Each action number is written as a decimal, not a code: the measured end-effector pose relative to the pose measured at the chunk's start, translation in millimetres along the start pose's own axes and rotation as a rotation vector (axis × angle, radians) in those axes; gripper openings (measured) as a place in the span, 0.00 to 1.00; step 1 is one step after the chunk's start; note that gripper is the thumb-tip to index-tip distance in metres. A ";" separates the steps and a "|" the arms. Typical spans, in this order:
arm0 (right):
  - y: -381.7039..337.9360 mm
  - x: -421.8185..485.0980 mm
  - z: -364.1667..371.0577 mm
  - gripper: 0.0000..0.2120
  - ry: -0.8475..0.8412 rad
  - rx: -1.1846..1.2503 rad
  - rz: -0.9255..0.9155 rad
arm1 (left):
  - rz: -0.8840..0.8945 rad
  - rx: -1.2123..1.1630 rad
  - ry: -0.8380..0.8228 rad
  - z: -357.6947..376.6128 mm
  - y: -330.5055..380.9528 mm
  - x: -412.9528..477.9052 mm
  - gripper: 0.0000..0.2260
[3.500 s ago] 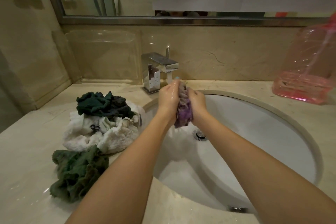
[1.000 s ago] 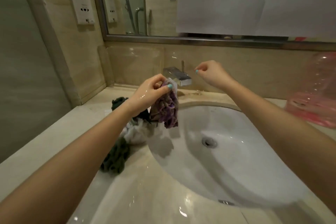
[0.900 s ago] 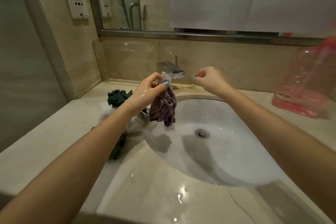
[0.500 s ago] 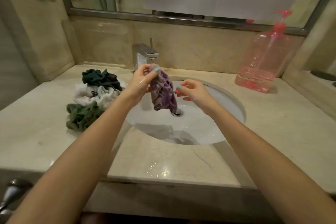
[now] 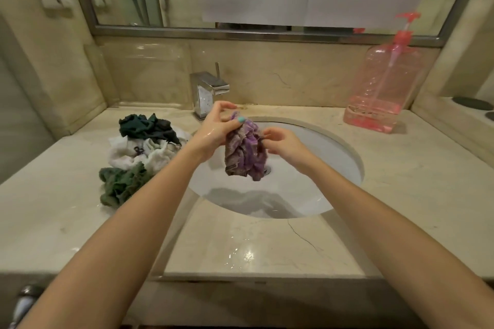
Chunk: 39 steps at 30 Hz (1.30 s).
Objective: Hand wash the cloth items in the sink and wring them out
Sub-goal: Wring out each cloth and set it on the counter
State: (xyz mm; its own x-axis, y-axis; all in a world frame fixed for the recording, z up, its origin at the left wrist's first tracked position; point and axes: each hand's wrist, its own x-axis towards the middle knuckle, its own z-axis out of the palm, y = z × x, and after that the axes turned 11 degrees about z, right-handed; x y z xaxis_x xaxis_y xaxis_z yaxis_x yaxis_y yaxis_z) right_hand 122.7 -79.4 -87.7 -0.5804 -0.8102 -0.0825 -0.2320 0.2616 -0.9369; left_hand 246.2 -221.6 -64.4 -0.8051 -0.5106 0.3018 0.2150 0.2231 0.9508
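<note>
- The left hand holds the top of a purple cloth. Its thumb, with a blue-green nail, presses on the cloth, and its skin looks wet and shiny.
- The right hand is just beside the left hand. Its fingertips pinch the right edge of the same cloth.
- The purple cloth hangs down from both hands in a crumpled bunch. It is up in the air over the sink and does not touch the bowl.
- The drain peeks out just under the bottom of the hanging cloth.
- The tap is just behind the left hand. No water comes out of it.
- To the left of the left hand, more cloths sit in a heap on the counter.
- A dark green cloth is at the back of the heap, on top of a white cloth.
- A lighter green cloth lies at the front, touching the white one.
- Far off to the right of the right hand, a pink soap bottle with a pump stands by the wall.
- A little water shines on the counter under the arms.
</note>
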 end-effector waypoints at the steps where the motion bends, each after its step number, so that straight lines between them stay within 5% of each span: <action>1: 0.7 -0.2 -6.4 0.08 -0.004 0.009 0.010 | 0.021 0.110 -0.018 -4.0 -1.2 0.2 0.10; 5: -3.8 -1.1 -32.9 0.08 0.021 -0.044 0.049 | 0.192 0.573 -0.234 -10.1 -11.9 1.4 0.07; 9: -27.3 -3.8 -43.1 0.07 0.090 -0.102 -0.020 | 0.205 0.730 -0.283 7.4 -6.6 7.1 0.13; 12: -51.4 -2.3 -38.2 0.06 0.077 -0.225 -0.059 | 0.194 0.621 -0.275 20.5 1.2 13.9 0.16; 16: -77.2 -0.4 -41.2 0.06 0.050 -0.371 -0.055 | 0.147 0.214 -0.240 16.9 19.6 16.2 0.07; 23: -44.1 -2.6 -64.6 0.14 -0.130 -0.466 0.191 | 0.161 -0.052 -0.070 7.4 50.5 22.7 0.10; 25: -30.3 -7.5 -74.2 0.19 -0.150 -0.303 0.249 | 0.133 -0.040 -0.038 -3.3 50.0 22.5 0.10; 30: -44.1 -13.4 -86.6 0.10 -0.132 0.021 0.179 | 0.030 0.195 0.009 -28.0 30.9 16.7 0.07; 32: -59.3 -8.5 -79.0 0.08 -0.075 0.000 0.121 | 0.015 0.190 -0.045 -23.5 29.5 12.0 0.06; 35: -84.4 -1.1 -62.0 0.11 -0.062 -0.155 0.066 | 0.007 0.319 -0.292 -2.4 38.0 8.0 0.17; 39: -107.5 1.1 -53.9 0.07 -0.089 -0.327 0.093 | 0.125 0.300 -0.348 14.1 46.8 14.0 0.09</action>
State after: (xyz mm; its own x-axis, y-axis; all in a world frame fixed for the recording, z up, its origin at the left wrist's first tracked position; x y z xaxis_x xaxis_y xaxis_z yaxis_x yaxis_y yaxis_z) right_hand 105.0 -80.1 31.2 -0.5435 -0.8139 -0.2052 -0.4274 0.4788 -0.7669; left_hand 237.2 -206.6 -16.7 -0.9316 -0.1671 0.3228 0.1945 0.5210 0.8311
